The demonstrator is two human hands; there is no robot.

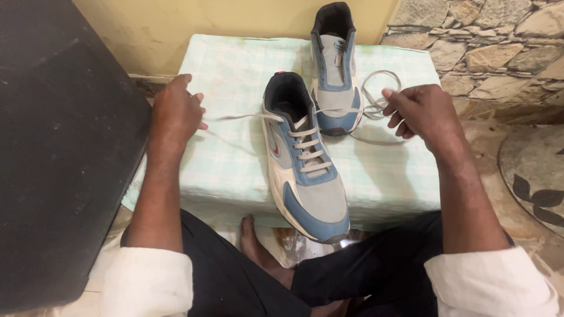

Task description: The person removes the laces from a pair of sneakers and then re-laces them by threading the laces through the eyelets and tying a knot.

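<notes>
A blue, grey and white sneaker (305,170) lies on a low stool covered with pale green checked cloth (235,76), toe toward me. Its white lace (305,138) is threaded through most eyelets, and both ends are pulled out sideways. My left hand (175,111) pinches the left lace end at the cloth's left side. My right hand (423,108) holds the right lace end, stretched taut across the second sneaker (335,64), which stands behind with its toe toward the first shoe and its own lace lying loose on the cloth.
A dark panel (59,147) fills the left side. A stone-faced wall (487,41) rises at the back right, with patterned stone floor (529,170) on the right. My bare foot (255,243) and dark trousers sit under the stool's front edge.
</notes>
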